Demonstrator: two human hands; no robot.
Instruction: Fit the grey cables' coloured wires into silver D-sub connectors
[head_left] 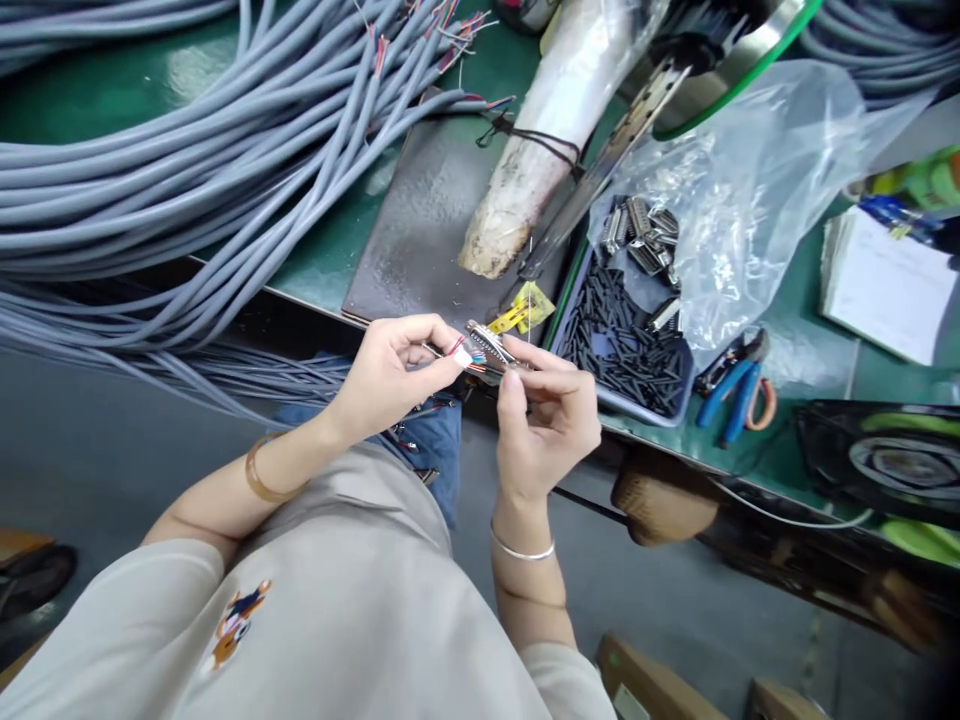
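Note:
My left hand (401,365) pinches several thin coloured wires (474,360) between thumb and fingertips, close to their ends. Opposite it, my right hand (551,415) has thumb and fingers closed on a metal multi-pin connector (491,345). The wire ends lie right at the connector's pin side; whether they touch it I cannot make out. Just beyond the connector, a yellow piece (517,312) sits at the edge of a dark plate (420,210). A pale, tape-wrapped bar (525,160) with a dark tie round it slants down over the plate.
Thick bundles of grey cable (187,190) cover the bench's left. A tray (686,395) holds black sleeves (615,335) and metal connectors (641,235). Right of it are a clear plastic bag (765,190), blue-handled cutters (739,395), a paper stack (885,290) and a black fan (892,455).

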